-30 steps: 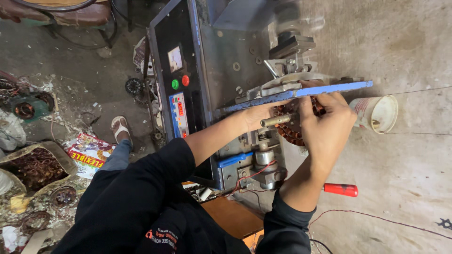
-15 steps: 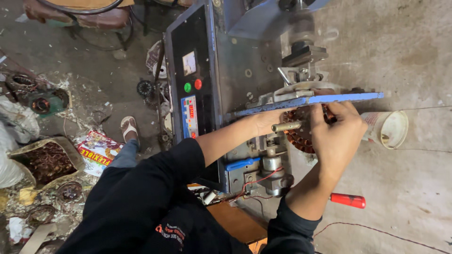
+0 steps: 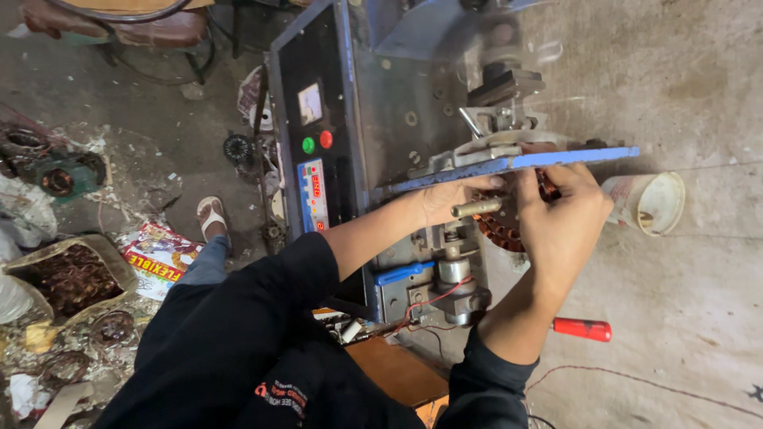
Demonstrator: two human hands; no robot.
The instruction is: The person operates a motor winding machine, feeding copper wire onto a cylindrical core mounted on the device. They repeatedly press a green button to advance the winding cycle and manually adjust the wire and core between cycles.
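A grey-blue winding machine (image 3: 397, 103) with a dark control panel stands in front of me. A round stator with copper windings (image 3: 502, 229) sits on its spindle, under a blue flat bar (image 3: 556, 160). My left hand (image 3: 449, 199) reaches in from the left and touches the stator beside a brass shaft (image 3: 477, 208). My right hand (image 3: 564, 222) covers the stator's right side, fingers curled on it. Most of the stator is hidden by both hands.
A white plastic cup (image 3: 645, 202) lies right of the machine on the concrete floor. A red-handled tool (image 3: 582, 329) lies near my right elbow. Copper coils in a sack (image 3: 67, 278), motor parts (image 3: 60, 175) and a sandalled foot (image 3: 211, 216) are at the left.
The view has shifted so the machine sits more central and higher. Both hands stay on the stator with little change in grip.
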